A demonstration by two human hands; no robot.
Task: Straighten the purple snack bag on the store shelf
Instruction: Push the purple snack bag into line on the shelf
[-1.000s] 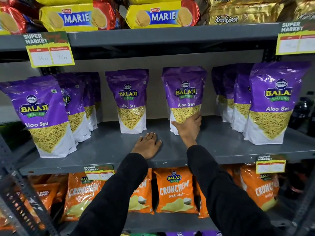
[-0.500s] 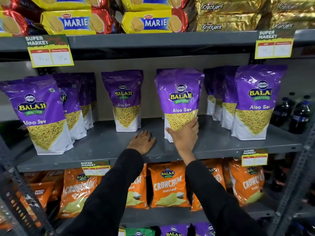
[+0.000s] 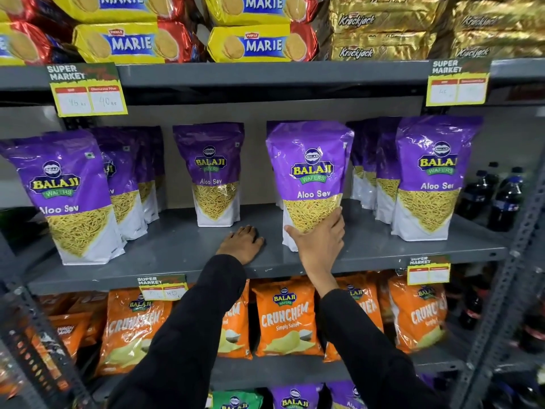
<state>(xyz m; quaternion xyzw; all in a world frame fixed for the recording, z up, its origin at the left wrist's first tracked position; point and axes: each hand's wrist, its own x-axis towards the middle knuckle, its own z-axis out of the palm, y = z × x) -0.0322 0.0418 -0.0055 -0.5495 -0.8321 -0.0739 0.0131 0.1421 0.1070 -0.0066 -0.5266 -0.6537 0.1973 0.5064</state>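
While the right hand grips the lower front of the purple Aloo Sev bag, thumb and fingers wrapped around its base, the left hand lies flat, fingers spread, on the grey shelf, just left of that upright bag.

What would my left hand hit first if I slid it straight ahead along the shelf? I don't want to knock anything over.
The left hand lies flat, fingers pointing toward the back. Nearest in that line looks to be the lone Aloo Sev bag, slightly left of its fingertips; depth is hard to judge, so it might just pass to the bag's right.
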